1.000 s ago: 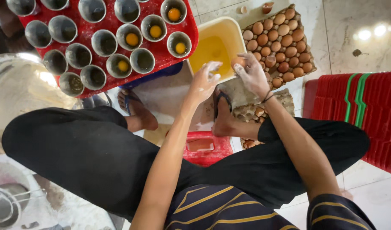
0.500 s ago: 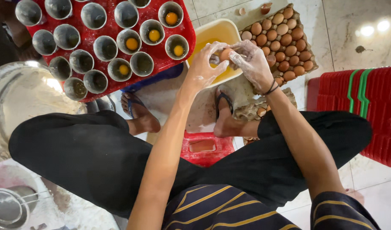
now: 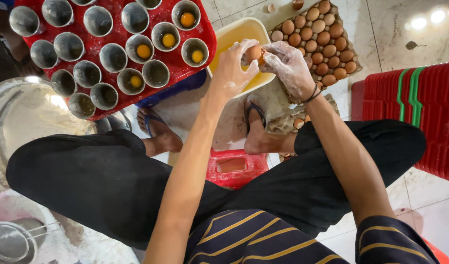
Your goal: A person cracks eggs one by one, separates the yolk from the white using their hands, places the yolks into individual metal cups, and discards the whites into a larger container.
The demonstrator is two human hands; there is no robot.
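Under your left hand (image 3: 232,68) and right hand (image 3: 289,66), the pale tiled floor (image 3: 430,195) carries a cream tub (image 3: 229,36). A carton of brown eggs (image 3: 320,41) lies just right, a red tray (image 3: 175,61) of metal cups left, stacked red crates (image 3: 410,112) far right.

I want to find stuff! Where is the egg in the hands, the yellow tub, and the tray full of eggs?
egg (image 3: 254,52), head view, on its brown shell between both hands.
yellow tub (image 3: 233,28), head view, on its near left rim.
tray of eggs (image 3: 316,36), head view, on the middle eggs.

Black trousers (image 3: 112,181) and a dark navy shirt (image 3: 263,239) with thin yellow stripes. Dark flip-flops (image 3: 256,113) on both feet. A thin dark band (image 3: 312,95) circles the right wrist; both hands carry white powdery dust.
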